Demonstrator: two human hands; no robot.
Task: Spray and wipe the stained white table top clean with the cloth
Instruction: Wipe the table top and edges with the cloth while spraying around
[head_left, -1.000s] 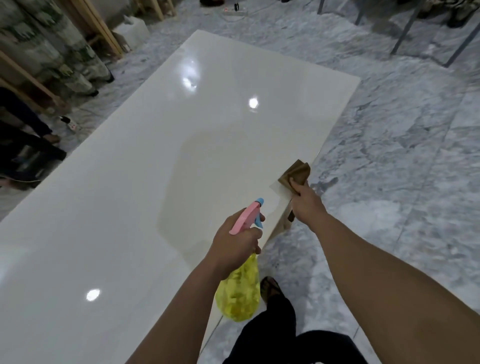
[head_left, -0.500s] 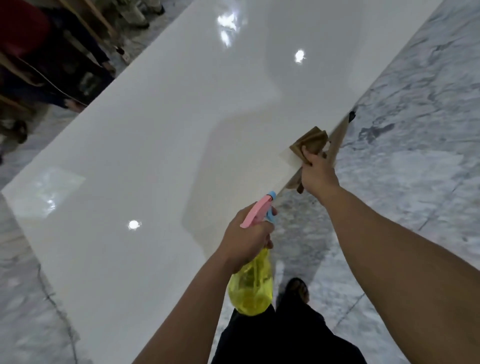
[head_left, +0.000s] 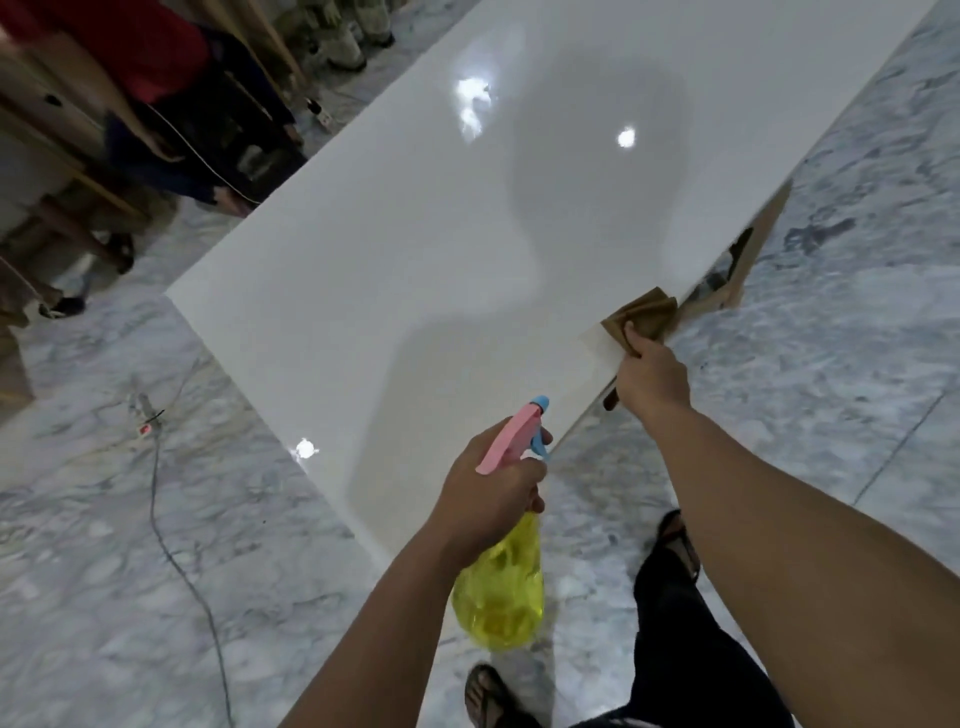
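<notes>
the left hand (head_left: 491, 493) is clenched round the neck of the spray bottle (head_left: 501, 587), fingers wrapped under the pink head with the blue nozzle aimed up over the table (head_left: 415, 249). the yellow body of the bottle hangs below the fist, off the table's near corner and above the floor (head_left: 104, 597). whether a finger is pulling the trigger cannot be told.

the right hand (head_left: 652, 376) is closed on the brown cloth (head_left: 644, 319), pinching a bunch of it, thumb on top. the cloth lies on the table's right edge, partly on the white top and partly lapping over the side; the knuckles sit just off that edge. a pale dull patch touches the cloth on its table side.

the table top is glossy, with light spots and the person's shadow across it. no clear stain shows elsewhere on it.

against the earlier frames, the grips are the same: bottle in the left, cloth in the right at the right edge. the view has swung, so the table's near corner and its left edge now show, with a cable (head_left: 171, 540) on the floor left of the table. a bystander (head_left: 171, 104) stands beyond the table's far left edge. the person's sandalled feet (head_left: 675, 540) stand on the floor off the near corner.
</notes>
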